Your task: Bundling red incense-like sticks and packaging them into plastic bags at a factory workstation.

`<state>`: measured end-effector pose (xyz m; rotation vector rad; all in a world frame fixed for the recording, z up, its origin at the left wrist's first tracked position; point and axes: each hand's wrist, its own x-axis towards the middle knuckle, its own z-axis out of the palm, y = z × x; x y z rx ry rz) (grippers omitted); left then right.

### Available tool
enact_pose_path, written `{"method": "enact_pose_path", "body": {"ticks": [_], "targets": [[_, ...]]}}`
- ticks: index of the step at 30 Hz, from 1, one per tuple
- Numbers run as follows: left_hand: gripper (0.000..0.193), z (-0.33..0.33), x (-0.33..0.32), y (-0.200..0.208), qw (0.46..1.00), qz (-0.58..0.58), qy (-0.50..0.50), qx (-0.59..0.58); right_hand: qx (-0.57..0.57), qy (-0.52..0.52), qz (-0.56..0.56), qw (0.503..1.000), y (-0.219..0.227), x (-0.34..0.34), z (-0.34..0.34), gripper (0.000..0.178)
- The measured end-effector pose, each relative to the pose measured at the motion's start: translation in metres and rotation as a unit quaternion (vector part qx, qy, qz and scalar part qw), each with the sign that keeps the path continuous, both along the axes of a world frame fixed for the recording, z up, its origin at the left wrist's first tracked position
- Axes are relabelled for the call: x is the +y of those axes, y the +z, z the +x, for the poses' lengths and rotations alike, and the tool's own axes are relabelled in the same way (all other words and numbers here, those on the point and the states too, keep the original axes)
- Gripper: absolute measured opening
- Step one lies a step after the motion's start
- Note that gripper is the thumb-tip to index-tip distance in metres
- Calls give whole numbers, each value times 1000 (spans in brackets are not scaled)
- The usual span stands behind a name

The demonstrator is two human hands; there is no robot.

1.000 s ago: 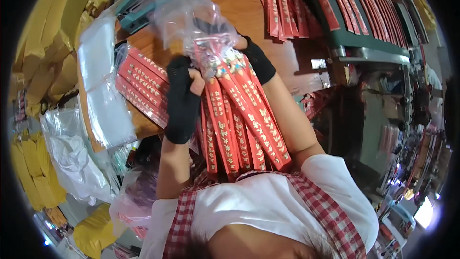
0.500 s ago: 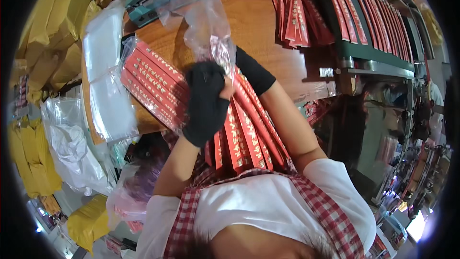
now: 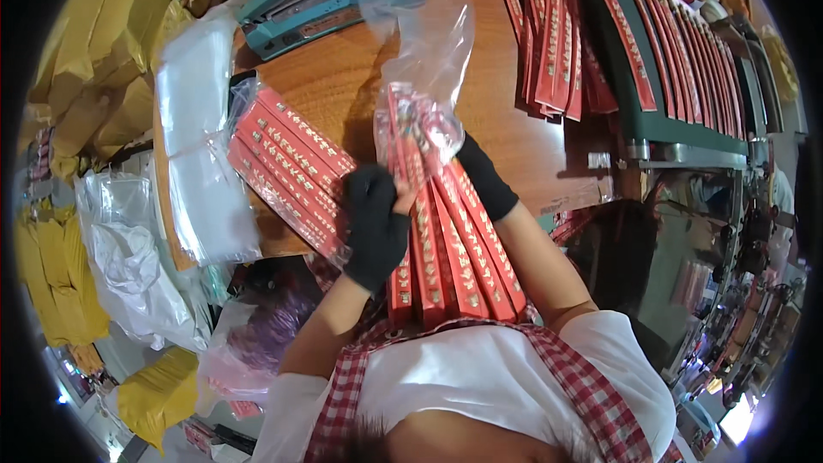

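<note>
Between my hands is a bundle of long, narrow red packets [image 3: 459, 249] with gold print, fanned out at the end nearest my body. A clear plastic bag [image 3: 433, 26] covers their far ends and stretches away, limp, over the table. My left hand [image 3: 375, 227], in a black glove with bare fingertips, is closed on the bundle's left side. On the other side, my right hand [image 3: 484, 178], gloved alike, holds the bundle from the right and beneath; its fingers are mostly hidden. Just left lies a bagged pack of similar red packets [image 3: 287, 167].
A stack of clear bags [image 3: 206, 154] lies at the table's left edge. Behind stands a teal bag sealer [image 3: 309, 13]. Loose red packets [image 3: 553, 43] lie at the far right, beside a dark green rack [image 3: 677, 141] with more. Yellow sacks [image 3: 94, 26] are piled left.
Both hands and the bundle have come nearer my body. The bag's far part has straightened, and the packet ends inside it show more plainly. The whole view has shifted slightly.
</note>
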<state>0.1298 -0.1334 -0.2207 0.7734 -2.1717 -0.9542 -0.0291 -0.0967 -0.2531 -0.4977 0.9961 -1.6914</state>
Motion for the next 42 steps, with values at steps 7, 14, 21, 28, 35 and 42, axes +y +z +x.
{"method": "enact_pose_path", "body": {"ticks": [7,14,21,28,35,42], "targets": [[20,35,49,-9,986,149,-67,-39,-171,-137,17,976,-23,63,17,58],[44,-8,-55,-5,994,18,-69,-78,-41,45,153,986,15,96,-13,70],[25,-85,-64,-40,986,146,-65,-38,132,-32,159,978,7,87,-19,74],[6,-78,-27,-24,996,-60,-57,24,-138,21,125,982,-6,104,-29,72],[14,-43,-27,-36,998,9,-54,-31,95,58,155,982,10,124,-6,94],[31,-69,-40,-8,986,92,-129,-48,-268,154,55,950,-25,118,-44,72]]}}
